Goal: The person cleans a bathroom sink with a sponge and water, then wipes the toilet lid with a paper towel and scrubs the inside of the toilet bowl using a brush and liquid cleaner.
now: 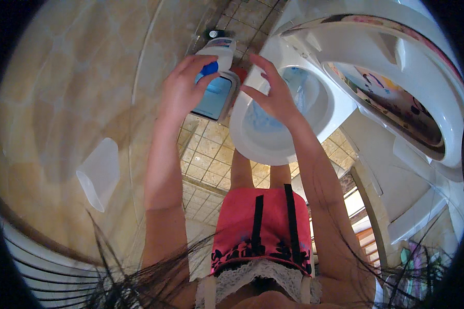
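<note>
My left hand (187,83) is raised left of the toilet, its thumb and fingers around a small blue cap (209,68). Just behind those fingertips is a white plastic bottle (225,58) bearing a label; whether the cap touches it, I cannot tell. Over the toilet bowl (247,143) hovers my right hand (272,92), fingers apart and holding nothing. Blue liquid (261,117) coats the inside of the bowl. The toilet seat (402,58) is raised, and a lid with a printed picture (386,89) shows through its opening.
Below my left hand lies a phone (218,96) with a lit screen, beside the toilet. A small dark container with a white cap (213,34) stands beyond the bottle. On the stone-patterned wall (81,96) is a translucent white holder (100,174). Square tiles (208,146) cover the floor.
</note>
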`<state>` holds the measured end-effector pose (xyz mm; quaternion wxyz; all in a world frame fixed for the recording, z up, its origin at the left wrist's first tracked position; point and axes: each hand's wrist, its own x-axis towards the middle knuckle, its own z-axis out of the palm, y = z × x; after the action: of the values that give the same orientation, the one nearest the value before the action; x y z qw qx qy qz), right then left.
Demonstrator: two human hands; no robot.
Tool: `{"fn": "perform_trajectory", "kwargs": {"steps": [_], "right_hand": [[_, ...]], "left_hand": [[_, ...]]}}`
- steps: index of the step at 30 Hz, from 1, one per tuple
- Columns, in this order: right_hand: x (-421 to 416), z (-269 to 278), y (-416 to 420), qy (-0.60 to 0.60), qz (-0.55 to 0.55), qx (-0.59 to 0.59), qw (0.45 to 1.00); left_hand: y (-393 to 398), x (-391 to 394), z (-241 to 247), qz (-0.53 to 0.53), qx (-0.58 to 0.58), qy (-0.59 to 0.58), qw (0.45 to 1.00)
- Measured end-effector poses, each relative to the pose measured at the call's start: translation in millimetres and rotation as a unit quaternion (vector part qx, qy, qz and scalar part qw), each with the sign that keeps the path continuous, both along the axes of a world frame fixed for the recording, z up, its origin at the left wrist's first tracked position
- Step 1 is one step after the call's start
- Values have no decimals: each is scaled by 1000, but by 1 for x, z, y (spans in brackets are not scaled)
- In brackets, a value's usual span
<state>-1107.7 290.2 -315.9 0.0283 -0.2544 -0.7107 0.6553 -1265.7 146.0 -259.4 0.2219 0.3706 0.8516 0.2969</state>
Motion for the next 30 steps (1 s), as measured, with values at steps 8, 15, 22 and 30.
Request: {"fn": "perform_trajectory", "kwargs": {"steps": [8,15,22,30], "right_hand": [[59,-9,-15,-110,41,2,993],[89,-17,-25,-175,54,21,983],[88,-26,-26,-165,27,3,986],[97,-10,-16,-208,-23,-49,977]], "left_hand": [[0,-30,-188,-32,-91,-16,995],[-26,-53,-296,-25,-160,-37,986],[-30,-74,-319,3,-178,-27,984],[144,-55,-218,93,86,59,990]]}}
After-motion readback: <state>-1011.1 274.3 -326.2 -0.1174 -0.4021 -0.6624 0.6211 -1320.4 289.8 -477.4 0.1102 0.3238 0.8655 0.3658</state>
